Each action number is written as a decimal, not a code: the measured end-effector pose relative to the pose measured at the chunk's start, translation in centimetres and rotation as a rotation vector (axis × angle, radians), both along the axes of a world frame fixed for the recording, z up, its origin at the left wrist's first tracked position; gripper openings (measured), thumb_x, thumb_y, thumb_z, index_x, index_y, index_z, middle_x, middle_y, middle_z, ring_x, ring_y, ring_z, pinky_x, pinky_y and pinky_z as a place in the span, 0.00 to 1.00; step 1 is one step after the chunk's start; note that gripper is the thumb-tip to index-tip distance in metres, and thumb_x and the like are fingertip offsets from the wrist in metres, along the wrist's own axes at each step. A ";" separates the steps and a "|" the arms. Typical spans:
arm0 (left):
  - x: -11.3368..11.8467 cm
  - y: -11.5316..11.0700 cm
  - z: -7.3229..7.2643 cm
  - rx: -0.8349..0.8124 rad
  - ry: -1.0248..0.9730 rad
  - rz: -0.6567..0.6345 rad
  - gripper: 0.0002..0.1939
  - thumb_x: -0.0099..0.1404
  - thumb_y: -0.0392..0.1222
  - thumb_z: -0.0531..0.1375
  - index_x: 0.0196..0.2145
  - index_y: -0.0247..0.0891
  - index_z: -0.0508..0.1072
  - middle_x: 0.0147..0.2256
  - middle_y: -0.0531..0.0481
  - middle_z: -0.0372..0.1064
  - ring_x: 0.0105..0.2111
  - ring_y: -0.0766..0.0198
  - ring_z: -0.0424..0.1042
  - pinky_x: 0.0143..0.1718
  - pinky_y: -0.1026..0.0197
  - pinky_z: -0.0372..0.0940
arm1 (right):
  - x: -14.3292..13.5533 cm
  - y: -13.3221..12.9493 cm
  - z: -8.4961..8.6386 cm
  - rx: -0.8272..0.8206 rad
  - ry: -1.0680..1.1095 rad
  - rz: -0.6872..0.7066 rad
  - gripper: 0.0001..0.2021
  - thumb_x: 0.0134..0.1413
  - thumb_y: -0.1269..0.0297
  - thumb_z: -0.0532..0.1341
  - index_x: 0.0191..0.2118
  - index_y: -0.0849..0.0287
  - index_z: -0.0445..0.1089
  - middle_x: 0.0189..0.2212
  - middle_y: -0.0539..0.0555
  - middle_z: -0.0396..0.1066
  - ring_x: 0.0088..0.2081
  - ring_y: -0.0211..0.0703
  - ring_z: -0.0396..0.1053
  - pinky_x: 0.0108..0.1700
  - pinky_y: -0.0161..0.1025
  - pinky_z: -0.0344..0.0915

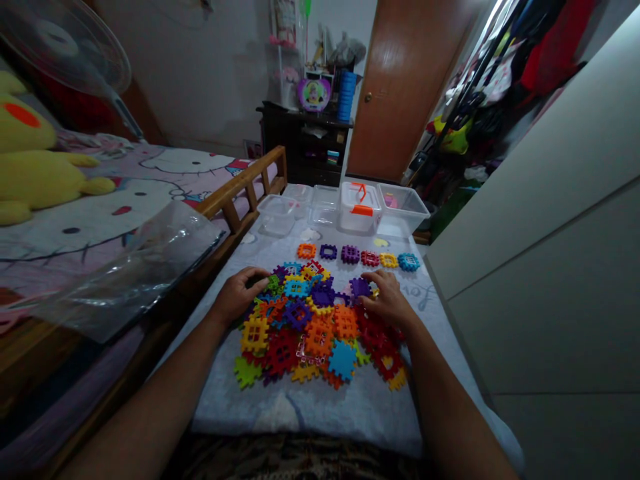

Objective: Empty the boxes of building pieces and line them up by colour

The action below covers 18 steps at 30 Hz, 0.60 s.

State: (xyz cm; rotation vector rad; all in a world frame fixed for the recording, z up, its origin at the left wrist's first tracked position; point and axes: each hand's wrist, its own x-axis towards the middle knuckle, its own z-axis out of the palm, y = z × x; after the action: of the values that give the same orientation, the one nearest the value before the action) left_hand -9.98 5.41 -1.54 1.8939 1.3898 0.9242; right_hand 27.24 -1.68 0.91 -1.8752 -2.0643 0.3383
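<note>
Pile [319, 333] of toothed plastic pieces lies on the cloth-covered table [300, 415], between the left hand [243, 293] and the right hand [389, 300], and it spreads also nearer to the wearer than both hands. The right hand has its thumb and fingers at opposite edges of a purple piece [360, 287], and it is closed on this piece, at the right border of the pile. The left hand is at the other border, its thumb and fingers apart, beside a small green piece [274, 285]; the view there is dim, so I cannot tell if the fingertips touch it. A flat blue piece [343, 361] lies lower than the right hand and to its left. Beyond the hands, a row [351, 254] of six coloured items goes from orange to blue, and the blue item [409, 261] is farther away than the right hand and a little to its right. Behind this row stand clear plastic containers [277, 217] and a box with orange handle [359, 217].
</note>
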 end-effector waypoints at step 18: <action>-0.1 -0.2 0.1 0.001 0.007 0.001 0.20 0.59 0.57 0.59 0.39 0.39 0.78 0.42 0.45 0.78 0.44 0.51 0.75 0.53 0.51 0.67 | -6.6 -0.4 3.0 -0.095 0.041 0.416 0.14 0.58 0.64 0.65 0.49 0.57 0.75 0.49 0.58 0.73 0.51 0.50 0.65 0.55 0.47 0.58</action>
State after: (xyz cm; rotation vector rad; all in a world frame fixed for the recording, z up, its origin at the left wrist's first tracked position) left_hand -10.05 5.26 -1.47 1.8990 1.3942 0.9202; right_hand 20.60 -2.08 3.94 -1.4573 -2.4389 0.5774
